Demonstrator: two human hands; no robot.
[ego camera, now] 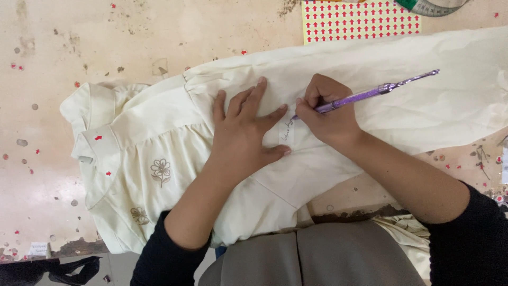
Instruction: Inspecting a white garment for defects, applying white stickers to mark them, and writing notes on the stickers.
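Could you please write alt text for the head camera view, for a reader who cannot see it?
A person's right hand writes with a purple pen on a small white label of a cream garment while the left hand presses the fabric flat. A yellow sheet of red arrow stickers lies on the worn table.

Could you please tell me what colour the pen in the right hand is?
The pen is glittery purple, seen best in the head view.
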